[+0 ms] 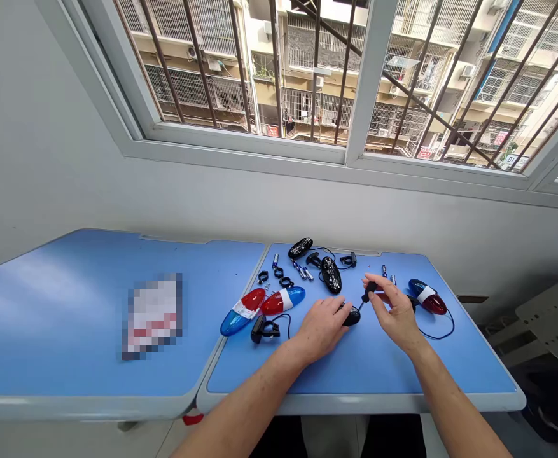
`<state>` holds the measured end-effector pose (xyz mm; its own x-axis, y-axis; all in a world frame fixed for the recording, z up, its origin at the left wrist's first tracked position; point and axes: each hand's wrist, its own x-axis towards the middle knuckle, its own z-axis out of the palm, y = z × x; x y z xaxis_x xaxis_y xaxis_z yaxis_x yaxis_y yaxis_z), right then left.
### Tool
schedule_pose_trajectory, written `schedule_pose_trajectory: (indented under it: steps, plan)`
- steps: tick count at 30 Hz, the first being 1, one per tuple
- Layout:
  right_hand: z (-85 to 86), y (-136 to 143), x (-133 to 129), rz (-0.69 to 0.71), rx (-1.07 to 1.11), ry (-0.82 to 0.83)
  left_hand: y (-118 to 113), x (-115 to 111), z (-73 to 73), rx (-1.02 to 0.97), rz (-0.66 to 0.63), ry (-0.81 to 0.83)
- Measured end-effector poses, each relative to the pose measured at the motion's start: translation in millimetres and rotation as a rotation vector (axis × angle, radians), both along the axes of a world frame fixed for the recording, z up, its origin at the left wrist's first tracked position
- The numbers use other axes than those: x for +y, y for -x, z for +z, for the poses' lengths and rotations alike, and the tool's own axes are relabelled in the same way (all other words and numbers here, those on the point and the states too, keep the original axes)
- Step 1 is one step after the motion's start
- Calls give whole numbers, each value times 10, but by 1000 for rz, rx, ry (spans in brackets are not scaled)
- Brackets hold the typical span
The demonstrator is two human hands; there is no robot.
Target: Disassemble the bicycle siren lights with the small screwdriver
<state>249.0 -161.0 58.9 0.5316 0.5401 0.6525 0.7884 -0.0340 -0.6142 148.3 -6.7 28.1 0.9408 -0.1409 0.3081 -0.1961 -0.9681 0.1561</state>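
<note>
My left hand (324, 323) lies over a black oval housing (353, 316), pressing it to the blue table; the fingers cover much of it. A small black-handled screwdriver (369, 291) is pinched between the fingertips of my right hand (394, 312). Its shaft slants down to the housing; whether the tip sits in a screw is too small to tell. Left of my hands lie two glossy red, white and blue oval covers (243, 312), their ends close together. In front of them is a black clamp piece with a wire (263, 329).
Two more black oval housings (331, 275) lie toward the wall, among batteries (302, 270) and black ring clamps (285, 282). On the right sits a blue-and-red oval light (427, 296) with a looped cord. A pixelated item (153, 315) rests on the left table. A barred window is behind.
</note>
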Motion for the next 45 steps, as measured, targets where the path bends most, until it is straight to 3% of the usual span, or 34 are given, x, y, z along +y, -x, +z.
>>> schedule_pose_trajectory:
  steps: [9,17,22,27,37,45]
  plan:
    - [61,30,53,-169,-58,-49,2,-10,2,0,9,3]
    - [57,10,-41,27,19,9,3,-2,13,27,15,4]
    - [13,16,-11,-36,-64,5,5,-5,9,9,8,28]
    - [86,50,25,-158,-125,-22,8,0,-7,1,7,29]
    - [18,18,-44,-22,-53,17,3,-8,-10,-2,9,29]
    - [110,69,19,-129,-108,-39,4,7,-38,-19,5,46]
